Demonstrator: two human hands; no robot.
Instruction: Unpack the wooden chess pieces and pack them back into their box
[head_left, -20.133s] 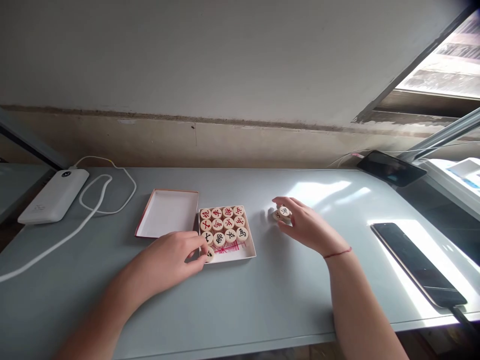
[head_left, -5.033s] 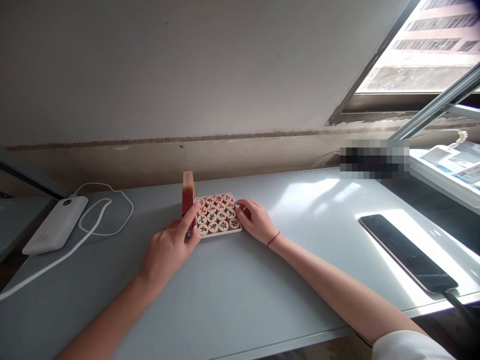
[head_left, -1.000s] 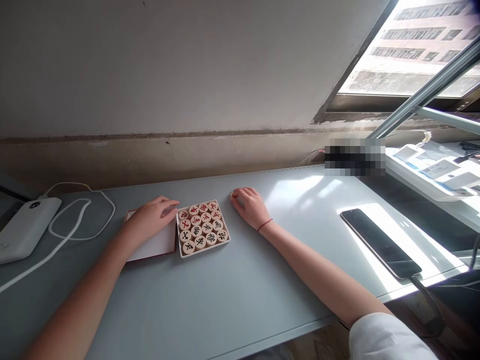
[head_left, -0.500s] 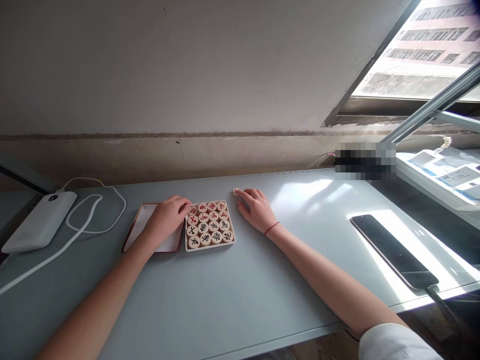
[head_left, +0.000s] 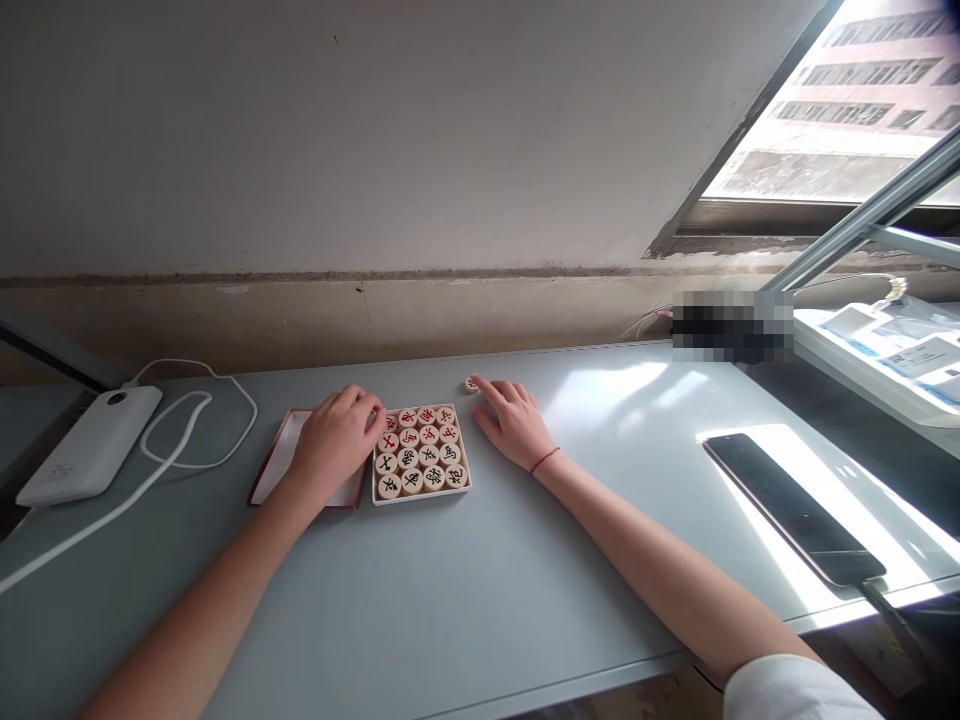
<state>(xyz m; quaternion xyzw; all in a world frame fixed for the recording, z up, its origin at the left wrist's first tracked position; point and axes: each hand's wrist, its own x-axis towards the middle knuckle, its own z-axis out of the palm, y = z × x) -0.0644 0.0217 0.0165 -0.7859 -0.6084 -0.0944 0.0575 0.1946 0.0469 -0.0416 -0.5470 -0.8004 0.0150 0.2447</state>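
A shallow white box (head_left: 421,498) holds rows of round Chinese chess pieces (head_left: 428,455), red-marked at the back and black-marked at the front. My left hand (head_left: 339,432) rests across the box lid (head_left: 279,462). Its loosely bent fingers reach the box's back left corner, where they partly cover a red-marked piece; thumb and forefinger are apart. To the right of the box, my right hand (head_left: 517,425) lies low over the desk with fingers spread. Its forefinger touches the edge of a single red-marked chess piece (head_left: 470,384) behind the box.
On the grey desk (head_left: 420,600), a white power bank (head_left: 94,445) with a looping white cable (head_left: 176,440) lies at the left. A dark phone (head_left: 791,505) with a cable is at the right. A wall rises behind; a metal frame (head_left: 847,220) slants up at the right.
My left fingers have lifted and parted a little at the box corner. My right forefinger has shifted on the lone piece, and more of its red marking shows.
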